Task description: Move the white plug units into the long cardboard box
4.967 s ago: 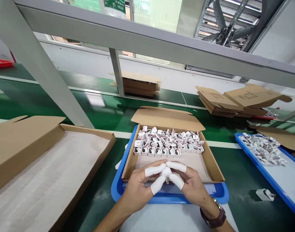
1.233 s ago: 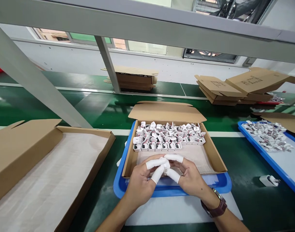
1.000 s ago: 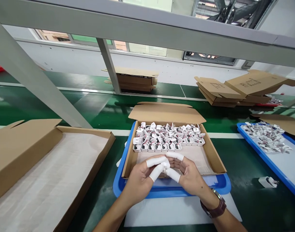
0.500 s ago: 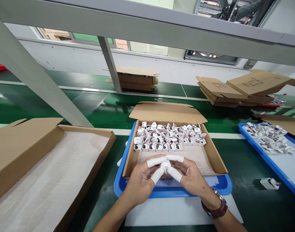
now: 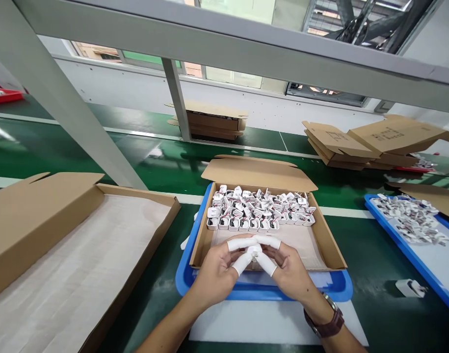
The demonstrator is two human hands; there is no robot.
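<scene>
The small white plastic part [image 5: 253, 249] is grasped jointly by the left hand [image 5: 215, 274] and the right hand [image 5: 292, 274], thumb and index finger of each closing in around it. It is held above the near end of the cardboard box [image 5: 328, 240], presumably so that its details can be seen and turned by both sets of fingertips. Pressure cannot be told; most of its underside is hidden. White finger cots [image 5: 241, 264] are worn, likely to keep skin off the surface or to improve purchase.

Beyond the grip, wired white housings [image 5: 244, 224] are packed in the far part of the box; the nearest row is set upright with openings up, probably so that the wires stay accessible. Box liner [image 5: 296, 240] is exposed between grip and rows. The box is carried on a blue tray [image 5: 253, 295], its front rim just nearer the wearer than the grip.

To the right of the grip, a single housing [image 5: 406, 288] is laid on its side; past it, loose parts [image 5: 415, 218] are heaped in another tray [image 5: 415, 259], seemingly unsorted. To the left, a second paper-lined box [image 5: 62, 223] is set open.
</scene>
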